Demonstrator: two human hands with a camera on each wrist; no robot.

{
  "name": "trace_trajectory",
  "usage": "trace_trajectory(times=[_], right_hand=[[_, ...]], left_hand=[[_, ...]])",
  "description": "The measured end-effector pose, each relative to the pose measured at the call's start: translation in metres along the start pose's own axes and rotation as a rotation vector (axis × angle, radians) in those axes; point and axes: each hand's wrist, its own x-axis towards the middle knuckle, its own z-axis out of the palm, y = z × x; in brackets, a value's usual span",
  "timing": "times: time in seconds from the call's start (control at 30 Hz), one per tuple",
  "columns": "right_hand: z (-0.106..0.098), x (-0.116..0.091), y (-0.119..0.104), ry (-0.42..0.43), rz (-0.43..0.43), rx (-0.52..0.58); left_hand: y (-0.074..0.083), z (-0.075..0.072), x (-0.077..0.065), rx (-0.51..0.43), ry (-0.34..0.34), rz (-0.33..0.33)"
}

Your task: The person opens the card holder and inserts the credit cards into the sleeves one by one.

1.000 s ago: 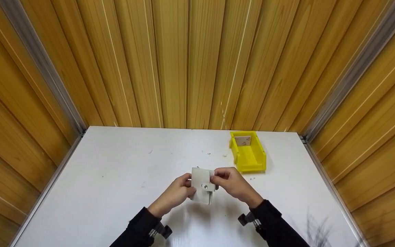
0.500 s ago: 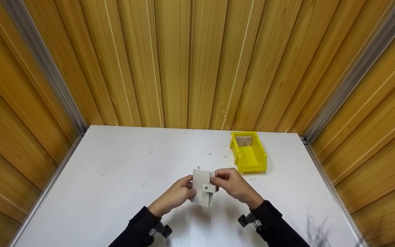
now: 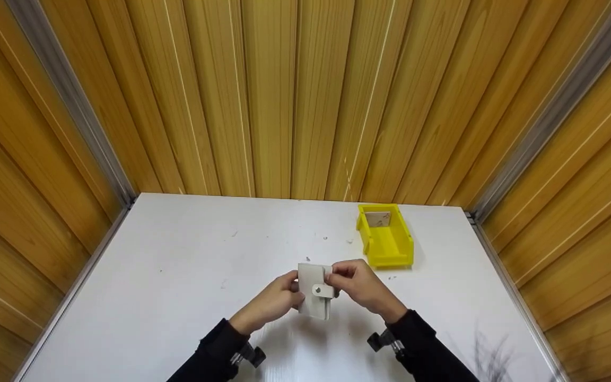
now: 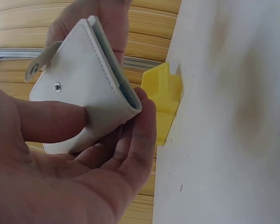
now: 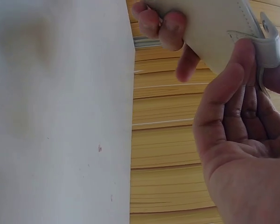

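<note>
A small off-white wallet with a snap strap is held up over the table between both hands. My left hand grips its left side, thumb on the front cover and fingers behind, as the left wrist view shows. There the strap stands lifted off the cover, apart from the metal snap stud. My right hand pinches the wallet's right edge beside the strap. In the right wrist view, the fingertips lie against the strap's base, with the thumb partly out of frame.
A yellow open-front bin stands at the back right of the white table, a pale patterned piece at its back end. Wood-look panels enclose the back and sides. Small specks and scuffs mark the tabletop.
The wallet has dipped and tilted very slightly in the head view. Both hands keep the same hold on it.
</note>
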Motion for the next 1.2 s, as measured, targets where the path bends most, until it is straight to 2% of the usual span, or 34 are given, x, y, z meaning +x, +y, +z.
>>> trace_trajectory(times=[0.13, 0.37, 0.5, 0.6, 0.83, 1.07, 1.2], right_hand=[[0.001, 0.001, -0.007, 0.063, 0.025, -0.094], [0.002, 0.000, -0.019, 0.148, 0.070, -0.324], [0.004, -0.001, -0.020, 0.175, 0.086, -0.451], [0.005, -0.001, -0.019, 0.190, 0.114, -0.492], [-0.001, -0.001, -0.008, 0.210, 0.224, -0.418], [-0.002, 0.000, 0.007, 0.193, 0.260, -0.307], [0.000, 0.002, 0.009, 0.187, 0.254, -0.218]], left_hand=[[-0.002, -0.002, 0.001, 0.041, 0.056, 0.008], [-0.005, -0.012, 0.001, 0.085, 0.226, 0.004], [-0.007, -0.017, 0.001, 0.127, 0.253, 0.017], [-0.009, -0.018, 0.001, 0.165, 0.262, 0.025], [-0.017, -0.019, 0.002, 0.251, 0.275, 0.001], [-0.021, -0.017, 0.001, 0.269, 0.270, -0.050], [-0.018, -0.016, 0.002, 0.359, 0.307, -0.038]])
